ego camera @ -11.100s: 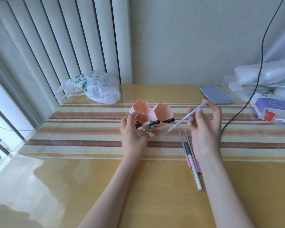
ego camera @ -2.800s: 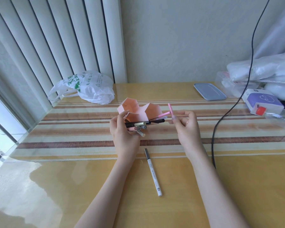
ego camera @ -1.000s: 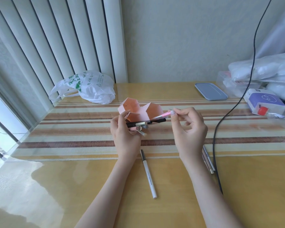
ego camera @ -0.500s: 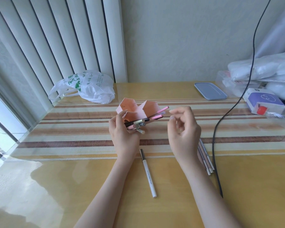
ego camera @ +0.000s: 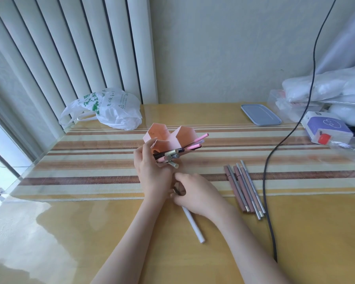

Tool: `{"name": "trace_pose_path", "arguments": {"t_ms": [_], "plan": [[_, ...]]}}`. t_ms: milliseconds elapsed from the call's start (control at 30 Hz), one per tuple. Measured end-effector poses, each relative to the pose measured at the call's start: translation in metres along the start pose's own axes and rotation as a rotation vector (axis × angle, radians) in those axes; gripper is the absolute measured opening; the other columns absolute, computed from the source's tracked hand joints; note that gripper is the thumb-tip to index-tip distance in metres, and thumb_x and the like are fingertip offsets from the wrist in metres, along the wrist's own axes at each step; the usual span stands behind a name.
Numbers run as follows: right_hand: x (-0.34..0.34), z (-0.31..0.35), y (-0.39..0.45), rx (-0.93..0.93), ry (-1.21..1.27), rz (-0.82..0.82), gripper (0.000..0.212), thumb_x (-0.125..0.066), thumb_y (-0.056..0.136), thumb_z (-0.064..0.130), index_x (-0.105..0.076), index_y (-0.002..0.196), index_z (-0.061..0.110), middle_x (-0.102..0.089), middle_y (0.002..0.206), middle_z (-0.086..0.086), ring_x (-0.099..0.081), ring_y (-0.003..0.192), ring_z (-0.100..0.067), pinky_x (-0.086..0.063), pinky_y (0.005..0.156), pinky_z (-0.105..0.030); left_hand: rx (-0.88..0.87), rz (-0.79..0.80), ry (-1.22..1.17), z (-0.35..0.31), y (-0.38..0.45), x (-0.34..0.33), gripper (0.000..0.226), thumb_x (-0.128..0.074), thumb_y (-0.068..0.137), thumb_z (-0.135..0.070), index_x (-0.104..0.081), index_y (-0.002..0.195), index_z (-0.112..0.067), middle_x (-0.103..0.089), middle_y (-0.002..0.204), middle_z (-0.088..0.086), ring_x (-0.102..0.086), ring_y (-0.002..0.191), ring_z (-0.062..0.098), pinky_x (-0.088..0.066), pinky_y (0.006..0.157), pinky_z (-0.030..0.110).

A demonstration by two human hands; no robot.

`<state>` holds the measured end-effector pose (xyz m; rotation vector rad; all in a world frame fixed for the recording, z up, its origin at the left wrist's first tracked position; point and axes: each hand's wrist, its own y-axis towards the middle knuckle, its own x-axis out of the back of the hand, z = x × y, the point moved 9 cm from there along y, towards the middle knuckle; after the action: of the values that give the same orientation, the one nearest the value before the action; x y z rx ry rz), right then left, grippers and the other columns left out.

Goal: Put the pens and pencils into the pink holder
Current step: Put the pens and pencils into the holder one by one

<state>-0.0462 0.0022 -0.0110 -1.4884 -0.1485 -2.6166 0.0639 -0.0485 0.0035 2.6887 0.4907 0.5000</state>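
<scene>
Reaching for the white pen point(ego camera: 193, 223) at 6 o'clock of the holder point(ego camera: 173, 135), the right hand point(ego camera: 195, 193) has its fingers curled around the pen's dark cap end, w/ the barrel still flat on the counter point(ego camera: 90, 232); a full pinch isn't clear, so I'd call it closing, not yet clamped. Left hand point(ego camera: 152, 171) is wrapped tight on the holder's near wall and keeps it tilted toward the viewer. Holder sits mid-counter on the striped mat; several pens stick out of its front cell, pointing to 3 o'clock. Main risk: the tilt. Those pens lie nearly level, so a nudge from the next one going in could slide them out, esp. the pink pencils point(ego camera: 199, 140) that overhang the rim. Second risk: both hands are touching, so lifting the white pen may bump the left wrist and jolt the holder. Third: loose pencils point(ego camera: 244, 189) at 4 o'clock lie just beside the cable point(ego camera: 264, 181); a sleeve or arm sweep could roll them under it.
</scene>
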Motion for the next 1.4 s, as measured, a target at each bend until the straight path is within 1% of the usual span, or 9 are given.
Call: {"name": "trace_pose_path", "arguments": {"t_ms": [233, 367, 533, 600, 667, 800, 1033, 1200, 1400], "plan": [[0.028, -0.015, 0.001, -0.033, 0.581, -0.199, 0.007, -0.064, 0.086, 0.017, -0.062, 0.09, 0.023, -0.069, 0.068, -0.002, -0.064, 0.061, -0.01, -0.055, 0.059, -0.029, 0.006, -0.007, -0.013, 0.0, 0.001, 0.001, 0.065, -0.056, 0.064, 0.007, -0.051, 0.12, -0.025, -0.04, 0.107, -0.006, -0.036, 0.097, 0.006, -0.029, 0.078, 0.016], [0.064, -0.016, -0.009, 0.068, 0.913, -0.468, 0.013, -0.054, 0.093, 0.002, -0.06, 0.098, 0.012, -0.069, 0.071, -0.008, -0.06, 0.056, -0.005, -0.046, 0.046, -0.02, -0.002, -0.012, -0.016, -0.002, 0.0, 0.001, 0.063, -0.059, 0.066, 0.006, -0.051, 0.12, -0.025, -0.04, 0.107, -0.008, -0.037, 0.098, 0.005, -0.029, 0.075, 0.011], [0.093, -0.039, -0.029, 0.111, 1.213, -0.842, 0.015, -0.053, 0.094, -0.003, -0.054, 0.099, 0.012, -0.07, 0.08, 0.001, -0.07, 0.082, -0.023, -0.056, 0.051, -0.029, 0.0, -0.012, -0.019, -0.004, -0.001, 0.003, 0.062, -0.055, 0.067, 0.009, -0.051, 0.121, -0.023, -0.039, 0.108, -0.008, -0.037, 0.101, 0.008, -0.028, 0.078, 0.013], [0.096, -0.047, -0.035, 0.063, 1.264, -0.941, 0.015, -0.053, 0.094, -0.001, -0.054, 0.101, 0.013, -0.069, 0.091, -0.013, -0.071, 0.091, -0.031, -0.057, 0.055, -0.028, 0.0, -0.006, -0.015, -0.005, -0.001, 0.002, 0.06, -0.051, 0.069, 0.008, -0.051, 0.122, -0.022, -0.039, 0.108, -0.007, -0.037, 0.102, 0.01, -0.028, 0.078, 0.014], [0.101, -0.05, -0.041, 0.059, 1.263, -1.026, 0.016, -0.052, 0.095, -0.001, -0.052, 0.104, 0.012, -0.067, 0.093, -0.021, -0.071, 0.093, -0.031, -0.057, 0.058, -0.029, -0.002, 0.004, -0.014, -0.006, -0.002, 0.002, 0.062, -0.059, 0.067, 0.005, -0.051, 0.122, -0.022, -0.039, 0.109, -0.007, -0.037, 0.102, 0.01, -0.027, 0.079, 0.015], [0.109, -0.044, -0.05, 0.154, 1.2, -1.122, 0.018, -0.049, 0.095, -0.004, -0.048, 0.103, 0.012, -0.067, 0.085, -0.001, -0.07, 0.095, -0.023, -0.059, 0.063, -0.032, -0.005, 0.033, 0.006, -0.004, -0.003, -0.003, 0.069, -0.066, 0.063, 0.004, -0.051, 0.122, -0.027, -0.038, 0.11, -0.01, -0.033, 0.101, 0.006, -0.031, 0.083, 0.021], [0.105, -0.021, -0.049, 0.229, 0.988, -1.055, 0.026, -0.049, 0.094, -0.008, -0.045, 0.099, 0.017, -0.067, 0.096, -0.01, -0.07, 0.093, -0.011, -0.06, 0.073, -0.043, -0.054, 0.015, 0.031, -0.005, -0.004, -0.003, 0.066, -0.062, 0.065, 0.004, -0.051, 0.121, -0.028, -0.039, 0.111, -0.009, -0.034, 0.103, 0.007, -0.035, 0.089, 0.029], [0.1, -0.019, -0.045, 0.232, 0.891, -1.02, 0.028, -0.056, 0.091, -0.005, -0.045, 0.093, 0.021, -0.071, 0.098, -0.016, -0.072, 0.091, -0.019, -0.06, 0.076, -0.044, -0.064, 0.012, 0.037, -0.006, -0.004, -0.004, 0.065, -0.064, 0.065, 0.004, -0.052, 0.121, -0.027, -0.039, 0.111, -0.009, -0.034, 0.103, 0.008, -0.032, 0.088, 0.026], [0.095, -0.012, -0.04, 0.259, 0.572, -0.996, 0.013, -0.065, 0.086, 0.003, -0.054, 0.082, 0.01, -0.074, 0.094, -0.006, -0.07, 0.095, -0.009, -0.054, 0.082, -0.023, -0.071, 0.004, 0.043, -0.006, -0.004, -0.003, 0.065, -0.063, 0.065, 0.004, -0.052, 0.121, -0.026, -0.039, 0.11, -0.009, -0.034, 0.101, 0.007, -0.031, 0.087, 0.024]]}}
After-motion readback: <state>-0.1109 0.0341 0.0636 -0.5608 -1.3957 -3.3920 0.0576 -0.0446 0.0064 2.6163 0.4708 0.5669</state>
